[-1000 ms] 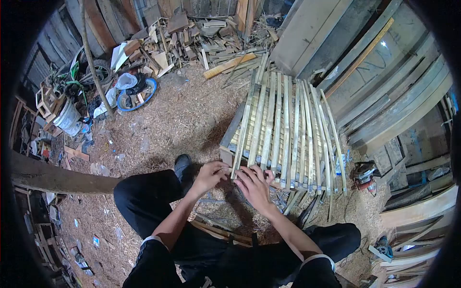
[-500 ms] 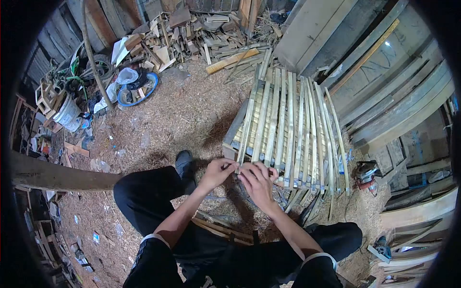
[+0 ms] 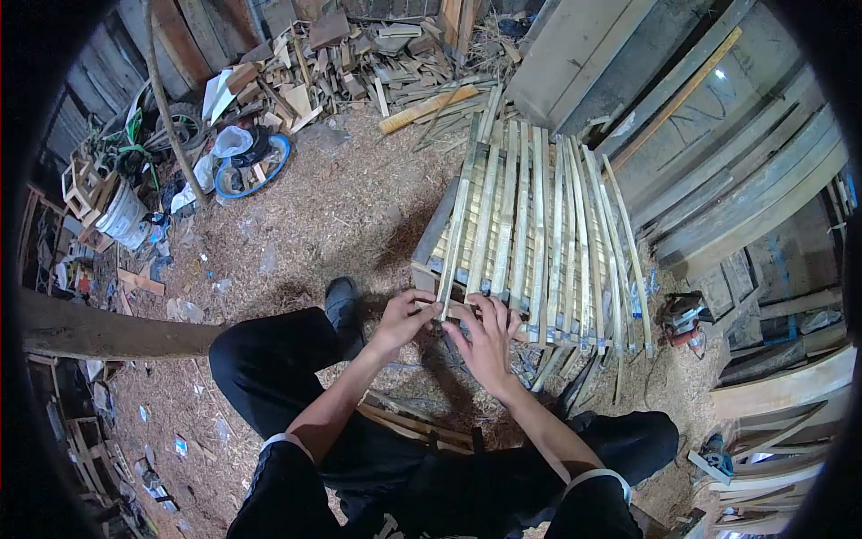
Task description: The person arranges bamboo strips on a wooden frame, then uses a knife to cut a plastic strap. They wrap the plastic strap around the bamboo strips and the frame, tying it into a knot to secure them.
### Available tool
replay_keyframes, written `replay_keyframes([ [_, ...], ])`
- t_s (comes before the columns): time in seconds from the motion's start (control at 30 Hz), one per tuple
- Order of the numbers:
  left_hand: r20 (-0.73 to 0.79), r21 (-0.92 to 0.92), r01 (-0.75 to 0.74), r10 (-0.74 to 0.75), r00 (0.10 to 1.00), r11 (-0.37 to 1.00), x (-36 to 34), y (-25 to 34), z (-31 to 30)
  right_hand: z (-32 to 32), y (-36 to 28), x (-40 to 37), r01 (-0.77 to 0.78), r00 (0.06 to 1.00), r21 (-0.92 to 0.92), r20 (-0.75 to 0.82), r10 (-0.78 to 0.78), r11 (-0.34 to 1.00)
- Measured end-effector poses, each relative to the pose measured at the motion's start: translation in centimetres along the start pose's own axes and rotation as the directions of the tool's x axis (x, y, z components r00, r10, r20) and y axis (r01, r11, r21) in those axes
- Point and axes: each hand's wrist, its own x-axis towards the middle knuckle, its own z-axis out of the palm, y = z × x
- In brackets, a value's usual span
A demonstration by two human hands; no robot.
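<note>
Long pale wooden strips [image 3: 509, 211] lie side by side over a stack of shorter slats, fanning toward the seated person. My left hand [image 3: 406, 320] is at the near end of the leftmost strip [image 3: 457, 235], thumb and fingers pinched on it. Just to the right, my right hand [image 3: 485, 340] touches the same end with its thumb and index finger, its other fingers spread over the neighbouring strip ends. The exact contact under the right fingertips is partly hidden.
Scrap wood [image 3: 359, 67] is heaped at the back. A blue basin [image 3: 254, 184] and a white bucket [image 3: 124, 218] stand at the left. Boards [image 3: 584, 54] lean at the right, near a red power tool [image 3: 687, 331]. A thick beam [image 3: 117, 330] juts in from the left.
The fingers of my right hand have spread and lifted a little. My left hand has shifted slightly left, still at the strip end. The view has moved slightly.
</note>
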Motion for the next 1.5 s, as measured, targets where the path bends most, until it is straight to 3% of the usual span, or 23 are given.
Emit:
replay_keyframes([
  [0.9, 0.048, -0.049, 0.102, -0.1, 0.994, 0.994, 0.1, -0.1, -0.7, -0.3, -0.2, 0.4, 0.035, 0.999, 0.056, -0.038, -0.033, 0.998],
  [1.2, 0.017, -0.141, -0.004, 0.006, 1.0, 0.99, 0.7, -0.7, -0.1, 0.6, 0.7, 0.8, 0.058, 0.996, -0.004, -0.06, -0.058, 0.998],
  [1.33, 0.014, -0.141, 0.03, -0.028, 1.0, 0.99, 1.0, -0.3, -0.2, 0.9, 0.8, 1.0, 0.052, 0.996, -0.021, -0.069, -0.053, 0.998],
  [1.4, 0.08, -0.159, -0.07, 0.083, 0.993, 0.985, 1.1, -0.2, -0.3, 0.8, 0.7, 0.9, 0.038, 0.997, -0.014, -0.066, -0.039, 0.999],
  [1.5, 0.067, -0.031, -0.021, 0.023, 0.997, 0.999, 1.2, 0.3, -0.4, 1.0, 0.8, 0.6, 0.023, 0.999, 0.006, -0.041, -0.023, 1.0],
])
